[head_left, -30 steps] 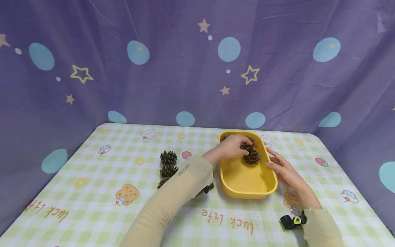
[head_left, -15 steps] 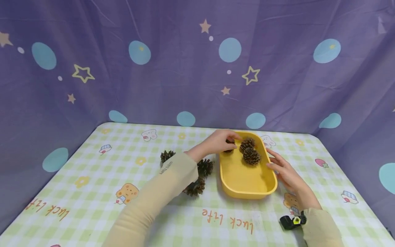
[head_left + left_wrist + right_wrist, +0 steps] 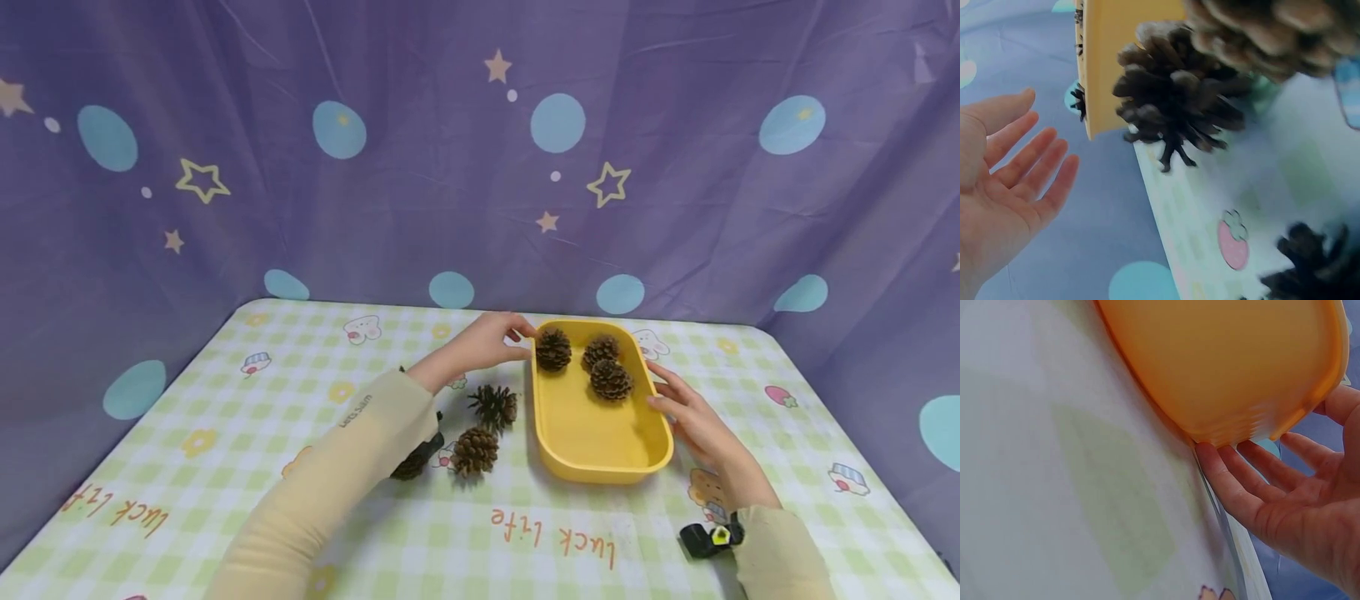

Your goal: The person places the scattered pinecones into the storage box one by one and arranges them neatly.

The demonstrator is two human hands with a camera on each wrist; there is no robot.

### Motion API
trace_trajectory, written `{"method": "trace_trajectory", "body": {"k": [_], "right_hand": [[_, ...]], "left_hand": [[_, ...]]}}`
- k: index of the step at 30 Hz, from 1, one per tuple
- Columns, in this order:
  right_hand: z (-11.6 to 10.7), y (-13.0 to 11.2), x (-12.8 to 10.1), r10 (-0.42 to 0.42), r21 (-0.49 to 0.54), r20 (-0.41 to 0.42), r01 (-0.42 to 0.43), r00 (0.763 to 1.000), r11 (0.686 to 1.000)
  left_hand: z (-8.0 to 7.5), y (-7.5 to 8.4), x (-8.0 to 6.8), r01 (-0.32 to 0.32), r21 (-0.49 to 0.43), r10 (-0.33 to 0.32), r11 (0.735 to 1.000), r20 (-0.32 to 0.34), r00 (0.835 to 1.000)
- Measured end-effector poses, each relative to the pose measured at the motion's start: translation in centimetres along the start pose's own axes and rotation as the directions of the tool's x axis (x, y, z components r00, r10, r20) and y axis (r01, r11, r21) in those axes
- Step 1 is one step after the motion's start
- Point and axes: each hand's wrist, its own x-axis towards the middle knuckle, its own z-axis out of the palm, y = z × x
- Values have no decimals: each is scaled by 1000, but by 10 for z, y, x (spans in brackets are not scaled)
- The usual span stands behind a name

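A yellow box stands on the table with 3 brown pine cones inside. One pine cone sits in its back left corner; the other two, a rear pine cone and a nearer pine cone, touch at the right. My left hand holds nothing, its fingers spread beside the box's left rim; the left wrist view shows its bare palm. Against the box's right outer wall, my right hand rests its extended fingertips, with the thumb by the rim.
Left of the box, more pine cones lie on the checked tablecloth: a dark pine cone, a lighter pine cone and another pine cone partly behind the left sleeve. A purple curtain hangs behind the table.
My left hand has drawn back leftward out of the box, letting go of a pine cone, which now lies in the back left corner. The right hand keeps its place.
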Motion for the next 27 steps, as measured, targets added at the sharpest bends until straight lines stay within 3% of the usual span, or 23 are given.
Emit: {"method": "trace_trajectory", "body": {"k": [9, 15, 20, 27], "right_hand": [[0, -1, -1, -3, 1, -6, 3, 1000, 1000], [1, -1, -1, -2, 7, -4, 2, 1000, 1000], [1, -1, -1, -4, 7, -3, 4, 1000, 1000], [0, -1, -1, -9, 7, 3, 9, 1000, 1000]], "left_hand": [[-3, -17, -18, 26, 23, -28, 999, 59, 998], [-4, -28, -29, 29, -15, -27, 999, 124, 992], [-4, -33, -35, 42, -58, -29, 997, 204, 978], [-3, -36, -40, 119, -95, -87, 988, 286, 954]]}}
